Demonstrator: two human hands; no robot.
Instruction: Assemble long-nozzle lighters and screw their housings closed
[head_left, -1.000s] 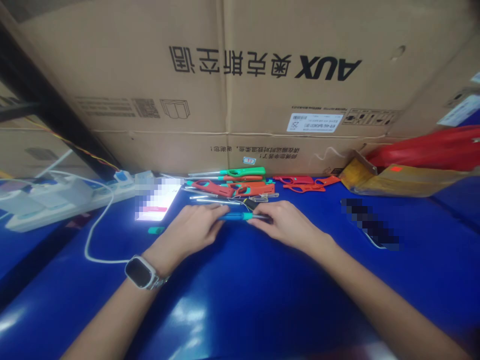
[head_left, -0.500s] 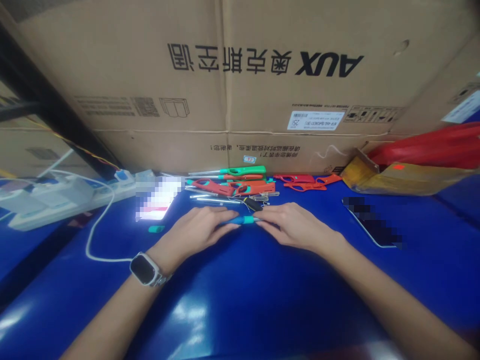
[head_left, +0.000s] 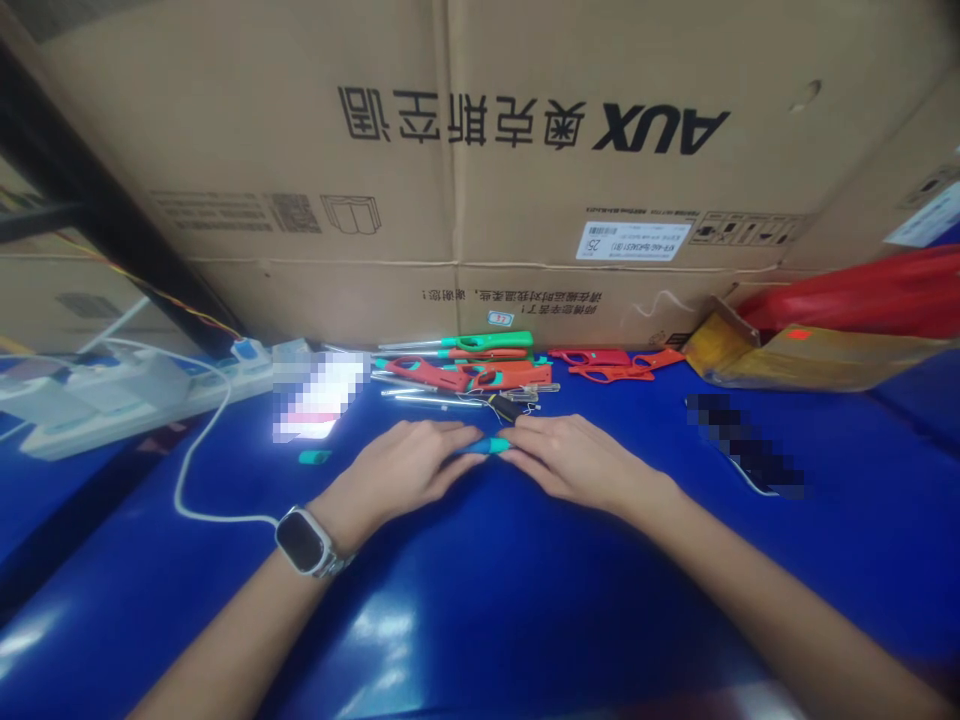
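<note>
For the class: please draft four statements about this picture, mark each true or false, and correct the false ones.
1. The left hand and right hand hold one blue-and-teal tool. True.
2. The watch is on the right wrist. False: it is on the left wrist.
3. A green lighter lies in front of the big cardboard box. True.
4. The dark phone lies left of the left hand. False: it lies right of the right hand.

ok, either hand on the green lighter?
No, the green lighter lies apart; the left hand and right hand hold a blue tool.
</note>
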